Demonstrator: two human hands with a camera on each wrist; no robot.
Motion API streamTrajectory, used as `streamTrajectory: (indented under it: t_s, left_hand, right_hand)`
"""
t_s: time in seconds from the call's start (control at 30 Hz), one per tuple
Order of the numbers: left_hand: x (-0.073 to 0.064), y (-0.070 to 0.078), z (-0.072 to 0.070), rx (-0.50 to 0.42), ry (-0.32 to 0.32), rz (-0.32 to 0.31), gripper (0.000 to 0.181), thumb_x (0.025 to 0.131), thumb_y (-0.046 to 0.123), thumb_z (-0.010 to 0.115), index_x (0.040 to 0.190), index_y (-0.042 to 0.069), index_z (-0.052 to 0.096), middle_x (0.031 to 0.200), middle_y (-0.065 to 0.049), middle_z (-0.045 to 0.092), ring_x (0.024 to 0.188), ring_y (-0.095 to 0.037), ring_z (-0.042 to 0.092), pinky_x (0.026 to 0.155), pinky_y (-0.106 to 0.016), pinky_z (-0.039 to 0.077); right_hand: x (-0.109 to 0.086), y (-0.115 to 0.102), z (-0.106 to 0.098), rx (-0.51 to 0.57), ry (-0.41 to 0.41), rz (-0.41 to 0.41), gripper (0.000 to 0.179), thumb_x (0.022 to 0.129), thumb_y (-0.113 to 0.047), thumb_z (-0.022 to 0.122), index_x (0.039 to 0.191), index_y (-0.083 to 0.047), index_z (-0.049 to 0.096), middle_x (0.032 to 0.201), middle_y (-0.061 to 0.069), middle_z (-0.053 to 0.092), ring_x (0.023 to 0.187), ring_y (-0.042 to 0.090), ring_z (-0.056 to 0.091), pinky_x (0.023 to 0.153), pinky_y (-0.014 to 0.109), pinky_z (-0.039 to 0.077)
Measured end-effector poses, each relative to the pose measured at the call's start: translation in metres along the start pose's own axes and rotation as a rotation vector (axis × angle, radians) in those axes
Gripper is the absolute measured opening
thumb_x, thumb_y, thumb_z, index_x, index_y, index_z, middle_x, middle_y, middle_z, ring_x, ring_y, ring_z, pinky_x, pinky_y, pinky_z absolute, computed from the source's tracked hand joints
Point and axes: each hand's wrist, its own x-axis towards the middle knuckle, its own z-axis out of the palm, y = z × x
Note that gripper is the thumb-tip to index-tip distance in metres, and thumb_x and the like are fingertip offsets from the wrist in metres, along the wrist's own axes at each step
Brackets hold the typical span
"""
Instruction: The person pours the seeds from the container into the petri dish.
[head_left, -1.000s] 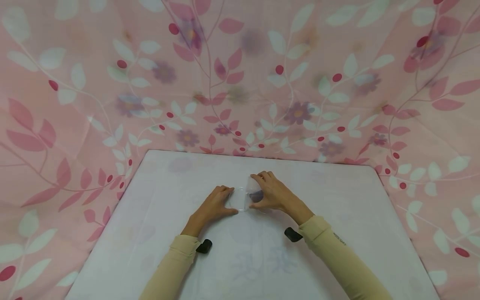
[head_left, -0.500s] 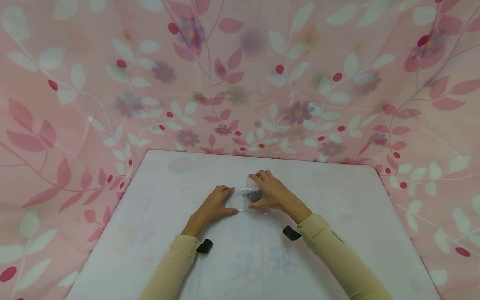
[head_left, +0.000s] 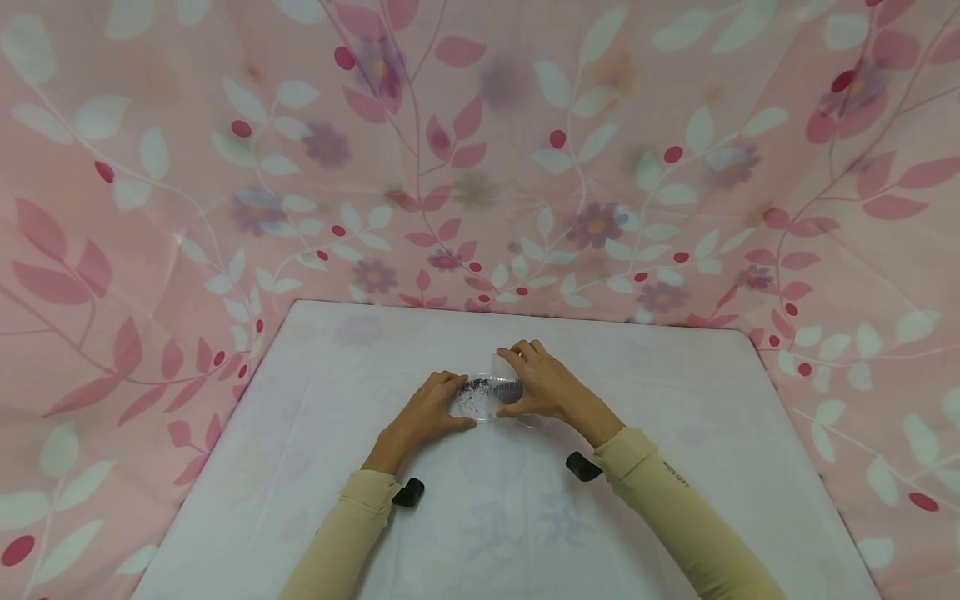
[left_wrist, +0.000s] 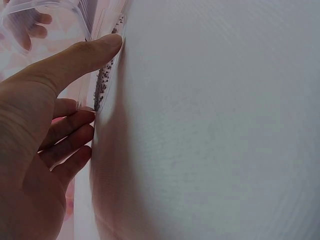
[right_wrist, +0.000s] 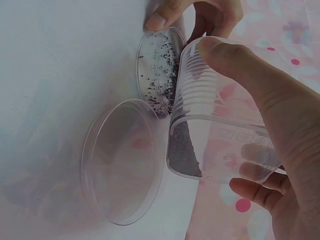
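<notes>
My left hand (head_left: pixel 431 406) holds a small clear petri dish (right_wrist: pixel 146 57) by its sides, thumb on one edge and fingers on the other. Dark granules (right_wrist: pixel 170 65) are scattered over the dish floor, thicker along one side. In my right hand (head_left: pixel 547 385) is a clear ribbed plastic cup (right_wrist: pixel 192 95), gripped between thumb and fingers. The cup is tipped on its side, its mouth toward the dish. More dark granules (right_wrist: pixel 182 152) lie heaped along the cup's lower wall. In the right wrist view, a second clear round dish (right_wrist: pixel 122 165) lies beside the first, under the cup.
A white cloth with faint printed shapes covers the table (head_left: pixel 375 533). A pink floral curtain (head_left: pixel 480 167) hangs behind and at both sides. Dark wrist cameras (head_left: pixel 408 492) jut from both sleeves near the tabletop.
Granules have run from the tilted cup into the petri dish, which showed none a second ago. The right hand shifted slightly left with the cup; the left hand stayed in place.
</notes>
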Motion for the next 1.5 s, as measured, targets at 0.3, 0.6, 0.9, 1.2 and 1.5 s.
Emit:
streamTrajectory:
  t_s: [0.3, 0.6, 0.9, 1.2, 1.5]
  left_hand:
    - [-0.0001, -0.0005, 0.0004, 0.003, 0.009, 0.012, 0.081, 0.073, 0.047, 0.084, 0.138, 0.007, 0.056, 0.125, -0.005, 0.061, 0.119, -0.022, 0.054, 0.104, -0.041, 0.046]
    - [0.0005, -0.0005, 0.0014, 0.012, 0.001, -0.009, 0.081, 0.073, 0.048, 0.084, 0.138, 0.009, 0.056, 0.127, -0.005, 0.060, 0.121, -0.022, 0.053, 0.105, -0.041, 0.046]
    - [-0.0005, 0.0004, 0.0015, -0.004, 0.010, -0.004, 0.080, 0.073, 0.046, 0.084, 0.138, 0.008, 0.056, 0.127, -0.006, 0.060, 0.120, -0.023, 0.053, 0.104, -0.042, 0.046]
    - [0.0003, 0.0007, 0.0021, -0.002, 0.018, 0.002, 0.080, 0.073, 0.046, 0.084, 0.137, 0.006, 0.056, 0.126, -0.006, 0.061, 0.120, -0.023, 0.054, 0.104, -0.043, 0.046]
    - [-0.0001, 0.0002, 0.0027, -0.006, 0.003, -0.005, 0.080, 0.074, 0.045, 0.084, 0.138, 0.006, 0.055, 0.127, -0.007, 0.060, 0.120, -0.023, 0.053, 0.105, -0.043, 0.046]
  right_hand:
    - [-0.0022, -0.0009, -0.0013, 0.014, 0.005, 0.005, 0.103, 0.064, -0.065, 0.082, 0.143, -0.009, 0.048, 0.126, 0.011, 0.054, 0.113, 0.026, 0.050, 0.095, 0.039, 0.052]
    - [-0.0037, -0.0008, -0.0010, 0.021, 0.010, 0.011, 0.103, 0.064, -0.064, 0.082, 0.144, -0.010, 0.048, 0.126, 0.011, 0.054, 0.112, 0.026, 0.051, 0.094, 0.038, 0.052]
    - [-0.0062, -0.0003, -0.0009, 0.023, 0.015, 0.004, 0.103, 0.065, -0.064, 0.081, 0.144, -0.008, 0.047, 0.127, 0.011, 0.055, 0.113, 0.026, 0.052, 0.096, 0.040, 0.051]
    - [-0.0066, 0.0023, 0.0004, 0.019, 0.006, 0.007, 0.104, 0.065, -0.066, 0.080, 0.145, -0.009, 0.045, 0.128, 0.010, 0.055, 0.116, 0.026, 0.053, 0.100, 0.040, 0.050]
    - [-0.0082, 0.0030, 0.0015, 0.036, 0.037, 0.002, 0.104, 0.064, -0.063, 0.083, 0.144, -0.008, 0.046, 0.128, 0.011, 0.055, 0.116, 0.027, 0.053, 0.100, 0.041, 0.050]
